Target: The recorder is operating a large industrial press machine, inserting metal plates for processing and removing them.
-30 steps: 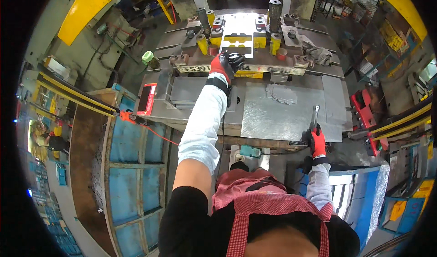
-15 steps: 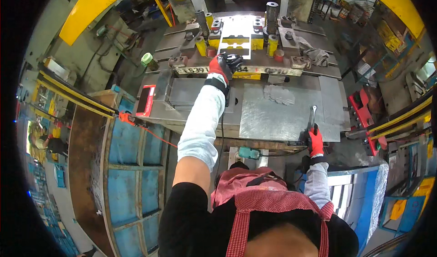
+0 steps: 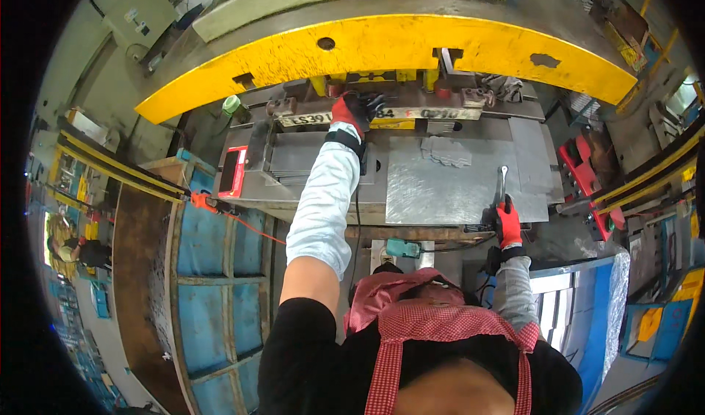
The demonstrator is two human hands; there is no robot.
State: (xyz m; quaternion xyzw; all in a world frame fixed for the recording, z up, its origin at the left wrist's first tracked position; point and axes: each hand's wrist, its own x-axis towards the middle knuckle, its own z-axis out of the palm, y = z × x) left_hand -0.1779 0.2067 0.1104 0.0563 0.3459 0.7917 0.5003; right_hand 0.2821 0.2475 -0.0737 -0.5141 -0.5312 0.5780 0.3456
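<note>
My left hand (image 3: 355, 112), in a red and black glove, is at the front edge of the press die (image 3: 305, 119). Its dark fingers stretch to the right, apart, with nothing seen in them. Just above it, a wide yellow press beam (image 3: 345, 44) spans the die and hides most of it. My right hand (image 3: 508, 225), gloved in red, is closed around a metal wrench (image 3: 503, 182) with its ring end pointing away from me. The wrench stands over the right part of a flat metal plate (image 3: 433, 187). Thin cut metal pieces (image 3: 446, 151) lie on that plate.
Left of the plate is a stack of grey sheets (image 3: 297, 154), near a red-framed flat box (image 3: 233, 171). A blue-panelled frame (image 3: 205, 305) stands at lower left. A green box-shaped device (image 3: 402, 247) sits below the table. Yellow-edged rails flank both sides; red parts (image 3: 580, 165) are at right.
The yellow beam has come down over the die, covering the bright sheet and most of the posts seen before. My left hand has shifted slightly left and down; my right hand keeps the wrench.
</note>
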